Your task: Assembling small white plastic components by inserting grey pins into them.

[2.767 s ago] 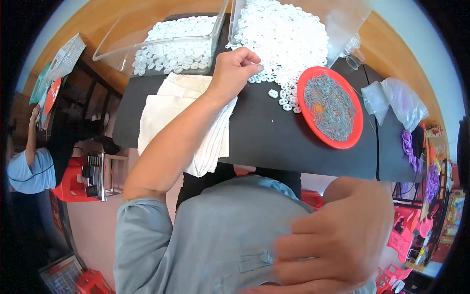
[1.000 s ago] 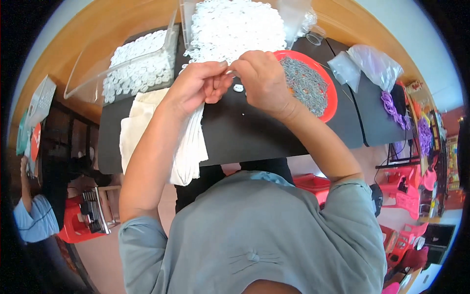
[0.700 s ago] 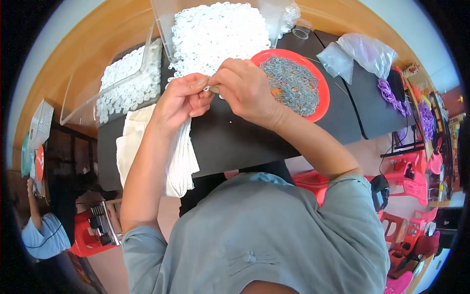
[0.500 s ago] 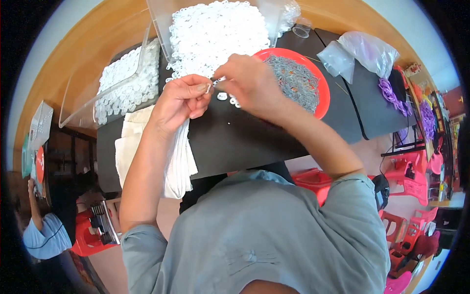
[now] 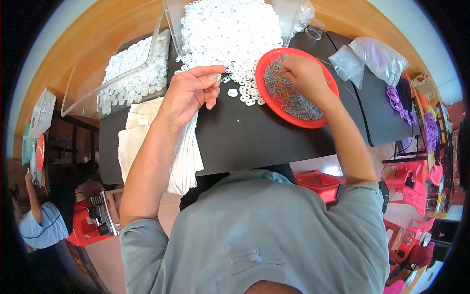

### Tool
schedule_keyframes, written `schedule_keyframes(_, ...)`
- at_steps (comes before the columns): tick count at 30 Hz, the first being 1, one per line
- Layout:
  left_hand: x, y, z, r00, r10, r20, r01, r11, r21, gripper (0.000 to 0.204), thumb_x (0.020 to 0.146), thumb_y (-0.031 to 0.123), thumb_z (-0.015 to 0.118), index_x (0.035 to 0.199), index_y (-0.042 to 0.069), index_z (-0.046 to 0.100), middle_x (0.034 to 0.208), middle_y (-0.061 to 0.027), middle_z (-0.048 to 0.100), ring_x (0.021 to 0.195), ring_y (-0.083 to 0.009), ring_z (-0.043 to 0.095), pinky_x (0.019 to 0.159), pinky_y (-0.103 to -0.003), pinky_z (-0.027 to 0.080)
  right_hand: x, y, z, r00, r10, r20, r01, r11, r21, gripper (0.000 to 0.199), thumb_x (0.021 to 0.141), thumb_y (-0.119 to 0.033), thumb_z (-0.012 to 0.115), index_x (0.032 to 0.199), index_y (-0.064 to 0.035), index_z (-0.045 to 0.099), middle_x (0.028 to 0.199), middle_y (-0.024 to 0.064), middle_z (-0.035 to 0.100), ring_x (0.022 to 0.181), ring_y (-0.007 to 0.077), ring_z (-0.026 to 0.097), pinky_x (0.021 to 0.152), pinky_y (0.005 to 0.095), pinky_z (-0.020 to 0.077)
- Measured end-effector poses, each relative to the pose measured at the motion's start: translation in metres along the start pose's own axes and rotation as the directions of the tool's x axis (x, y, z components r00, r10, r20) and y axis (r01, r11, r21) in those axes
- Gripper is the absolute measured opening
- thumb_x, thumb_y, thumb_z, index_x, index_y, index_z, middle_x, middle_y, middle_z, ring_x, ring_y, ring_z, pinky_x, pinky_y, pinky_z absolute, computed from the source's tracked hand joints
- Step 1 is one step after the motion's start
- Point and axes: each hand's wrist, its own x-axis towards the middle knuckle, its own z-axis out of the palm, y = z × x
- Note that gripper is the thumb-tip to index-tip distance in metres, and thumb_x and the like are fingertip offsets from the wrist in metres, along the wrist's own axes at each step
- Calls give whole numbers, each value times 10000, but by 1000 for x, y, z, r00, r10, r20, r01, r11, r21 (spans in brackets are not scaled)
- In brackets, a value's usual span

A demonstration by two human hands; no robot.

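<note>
My left hand [image 5: 190, 93] is raised over the table, thumb and forefinger pinching a small white plastic piece [image 5: 219, 77]; the other fingers curl loosely. Over the red plate [image 5: 261, 82], my right hand [image 5: 308, 77] has its fingers bent together among grey screws [image 5: 302, 107]. Whatever lies between those fingertips is hidden. Loose white oval pieces with holes [image 5: 250, 102] lie between my hands. They spill from a large heap [image 5: 230, 34] in a clear bin at the far side.
A clear tub [image 5: 73, 105] with white pieces stands far left. Folded cream cloths [image 5: 142, 122] lie under my left forearm. Plastic bags [image 5: 379, 59] and purple cord [image 5: 397, 104] are at the right. Another person [image 5: 46, 223] is at far left, by a red stool.
My right hand has left my left hand and moved right into the plate of screws. The left hand stays in its pinch. The whole view has shifted slightly.
</note>
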Motion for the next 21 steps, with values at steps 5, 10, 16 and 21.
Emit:
schedule_keyframes(5,-5,-1,4,1000,12,-29,-9,997,81,176,899,65,602,1022,-59,627,777,-76,625,619,-142,595,490,-251,471,5,-14,-16,999,-24,-46,30,988,153,75,762,-87,654,796,-59,593,773,95,588,768,294,597,648,397,475)
schedule_keyframes(10,2,-2,0,999,21,-24,-20,997,68,140,899,88,610,947,-43,622,772,-76,622,618,-151,600,481,-251,453,1,-11,4,995,-83,-48,87,994,71,99,752,-83,665,823,-53,603,765,102,584,747,297,593,648,393,471)
schedule_keyframes(16,0,-3,-7,999,30,17,-31,999,15,143,886,109,637,908,-31,621,736,-61,607,586,-124,576,448,-233,412,-14,-7,-12,982,156,-102,-134,971,198,112,752,-50,679,852,-51,628,750,74,589,720,231,590,647,330,465)
schedule_keyframes(21,-1,-5,1,999,28,-40,-26,999,43,119,878,78,640,899,-37,620,739,-67,610,577,-120,570,446,-237,423,-28,-4,-18,901,434,3,-367,760,537,72,792,-9,664,863,-19,655,758,13,626,715,87,568,667,238,456)
